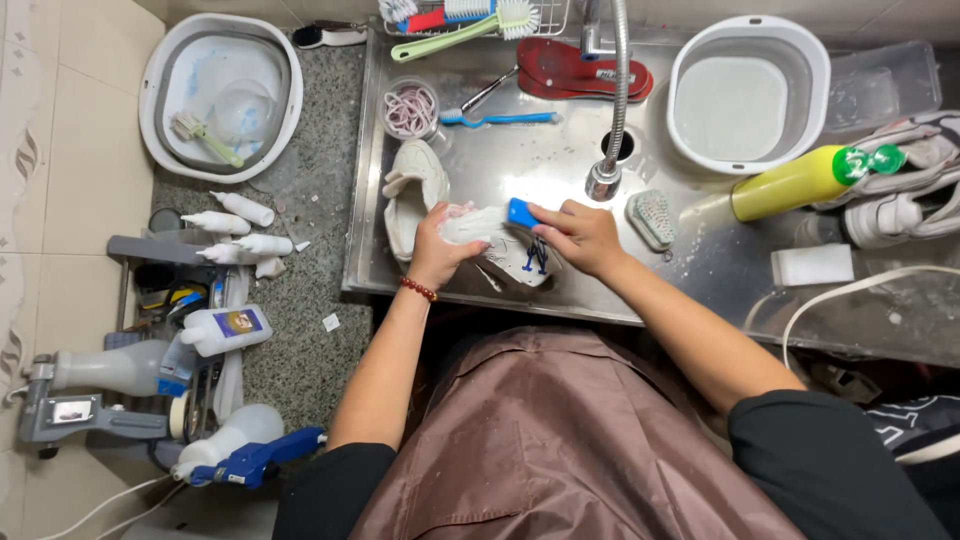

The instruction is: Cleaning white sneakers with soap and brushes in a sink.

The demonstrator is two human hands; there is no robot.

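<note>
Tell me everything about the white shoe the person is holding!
The white shoe is a sneaker that looks like smooth leather or plastic, wet and soapy. It lies tipped on its side over the metal sink, with dark blue marks showing near its laces. The left hand grips one end, and the right hand presses a blue brush against its top. Another white shoe lies just behind it.

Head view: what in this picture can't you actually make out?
- White shoe: its middle is covered by the left hand and right hand.
- Blue brush: bristles hidden under the right hand's fingers.
- Shoes at right: cut off by the picture's edge.
- Bottle label: too small to read.
- Drain: partly behind the tap.
</note>
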